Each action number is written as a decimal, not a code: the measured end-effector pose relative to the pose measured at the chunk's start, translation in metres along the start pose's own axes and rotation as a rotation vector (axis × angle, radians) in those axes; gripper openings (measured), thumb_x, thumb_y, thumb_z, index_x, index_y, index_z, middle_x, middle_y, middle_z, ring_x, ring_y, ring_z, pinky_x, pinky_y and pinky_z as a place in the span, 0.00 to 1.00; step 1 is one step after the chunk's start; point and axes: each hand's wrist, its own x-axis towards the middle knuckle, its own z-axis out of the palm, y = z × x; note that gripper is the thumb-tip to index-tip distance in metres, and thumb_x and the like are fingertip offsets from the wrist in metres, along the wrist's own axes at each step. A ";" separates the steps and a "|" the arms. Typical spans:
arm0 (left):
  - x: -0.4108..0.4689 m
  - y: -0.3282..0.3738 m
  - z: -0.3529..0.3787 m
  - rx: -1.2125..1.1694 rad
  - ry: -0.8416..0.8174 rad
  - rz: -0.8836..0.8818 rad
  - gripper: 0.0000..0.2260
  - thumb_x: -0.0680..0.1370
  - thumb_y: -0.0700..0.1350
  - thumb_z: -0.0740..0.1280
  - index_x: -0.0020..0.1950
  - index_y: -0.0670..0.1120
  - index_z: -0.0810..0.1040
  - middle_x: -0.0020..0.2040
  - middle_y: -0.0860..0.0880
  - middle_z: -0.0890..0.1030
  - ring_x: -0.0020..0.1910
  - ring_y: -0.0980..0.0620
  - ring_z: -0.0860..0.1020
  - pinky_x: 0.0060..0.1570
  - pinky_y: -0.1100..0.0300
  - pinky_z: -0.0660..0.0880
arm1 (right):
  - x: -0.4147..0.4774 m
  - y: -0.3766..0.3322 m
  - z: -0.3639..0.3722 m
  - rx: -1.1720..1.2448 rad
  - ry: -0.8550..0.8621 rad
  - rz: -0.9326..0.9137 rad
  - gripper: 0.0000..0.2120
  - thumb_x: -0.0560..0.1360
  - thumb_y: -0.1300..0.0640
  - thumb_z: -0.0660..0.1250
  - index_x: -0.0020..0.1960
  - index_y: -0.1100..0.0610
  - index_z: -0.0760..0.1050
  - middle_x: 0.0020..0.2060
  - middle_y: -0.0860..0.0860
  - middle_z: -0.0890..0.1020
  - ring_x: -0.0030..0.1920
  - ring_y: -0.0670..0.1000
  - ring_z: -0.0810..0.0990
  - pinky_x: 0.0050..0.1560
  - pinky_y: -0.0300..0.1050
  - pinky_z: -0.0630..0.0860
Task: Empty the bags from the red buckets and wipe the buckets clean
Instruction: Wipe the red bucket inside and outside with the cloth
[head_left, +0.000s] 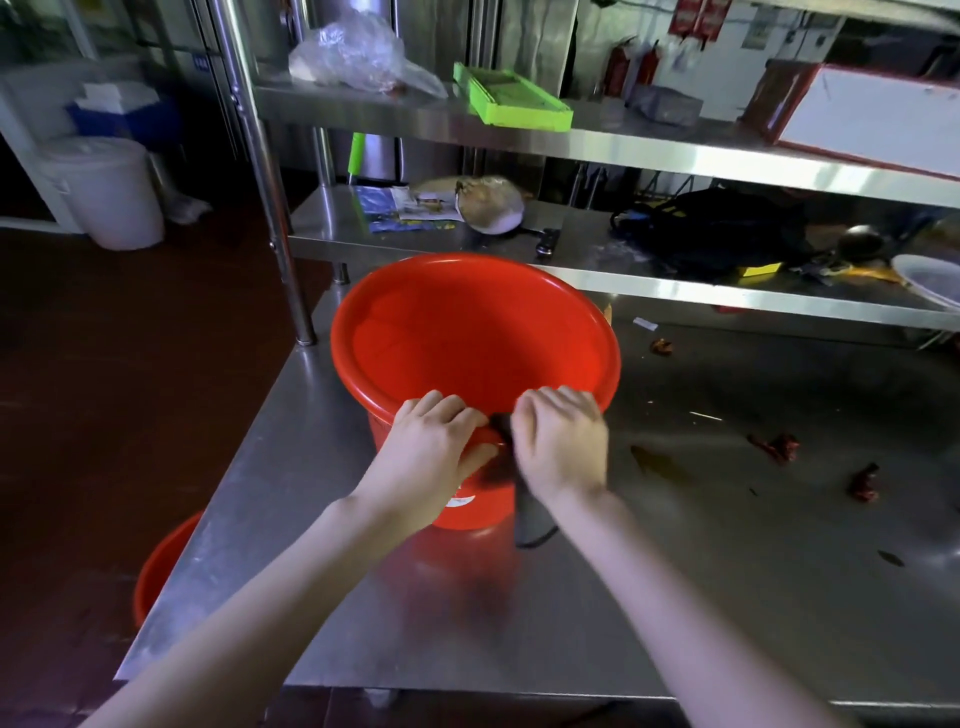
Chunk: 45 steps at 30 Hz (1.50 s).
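1. Head view logged. The red bucket stood upright on the steel table, toward its far left corner, just in front of the lower shelf. I saw nothing inside it; its inner wall was bare.
2. The left hand gripped the bucket's near rim, fingers curled over the lip and thumb on the outer wall.
3. The right hand sat just beside the left on the same rim, fingers curled over a dark cloth. The cloth's free end hung down the bucket's outer wall to the tabletop. The hand was slightly blurred.
4. A second red bucket stood on the floor off the table's left edge, only partly in view.
5. Dark red scraps lay scattered on the table to the right, well apart from the bucket.
6. On the shelves behind I noted a green tray, a crumpled clear plastic bag and a black bag. A white lidded pail stood on the floor at far left.
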 end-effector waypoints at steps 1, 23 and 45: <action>-0.001 0.000 -0.002 -0.016 -0.007 -0.006 0.13 0.76 0.51 0.71 0.54 0.42 0.81 0.45 0.47 0.81 0.46 0.44 0.76 0.48 0.52 0.71 | -0.004 -0.011 0.002 0.009 0.015 -0.004 0.17 0.76 0.58 0.54 0.31 0.56 0.72 0.27 0.50 0.75 0.31 0.54 0.73 0.37 0.48 0.70; -0.015 -0.045 -0.014 -0.044 -0.030 0.047 0.18 0.72 0.59 0.70 0.50 0.46 0.83 0.44 0.49 0.76 0.43 0.50 0.67 0.45 0.55 0.62 | -0.019 -0.042 0.001 -0.007 0.003 -0.043 0.18 0.79 0.57 0.53 0.35 0.57 0.77 0.31 0.51 0.77 0.33 0.55 0.74 0.36 0.49 0.71; -0.018 -0.080 -0.054 0.025 -0.121 0.026 0.28 0.72 0.69 0.59 0.54 0.48 0.83 0.50 0.51 0.81 0.52 0.46 0.77 0.57 0.51 0.68 | 0.005 -0.002 -0.015 0.064 -0.188 -0.220 0.20 0.78 0.55 0.52 0.39 0.58 0.80 0.34 0.51 0.82 0.36 0.55 0.80 0.40 0.50 0.74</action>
